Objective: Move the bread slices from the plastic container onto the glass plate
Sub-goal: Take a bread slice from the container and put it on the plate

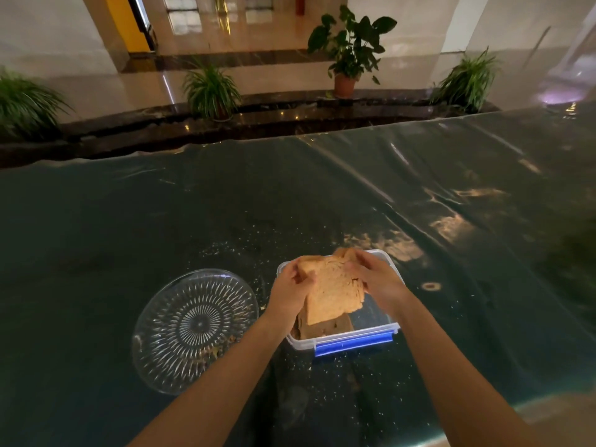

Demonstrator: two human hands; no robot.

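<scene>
Lower centre of frame: bread slices (333, 290) held tilted between left hand (290, 293) and right hand (375, 279), both gripping edges, over plastic container (354, 338). Glass plate (196, 329) just left, on worktop (129, 221).

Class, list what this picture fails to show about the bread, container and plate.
Head view: count of bread slices held; left hand and right hand cover edges.
Head view: amount remaining in the plastic container; held slices hide it.
Head view: specks on the glass plate; too small.
</scene>
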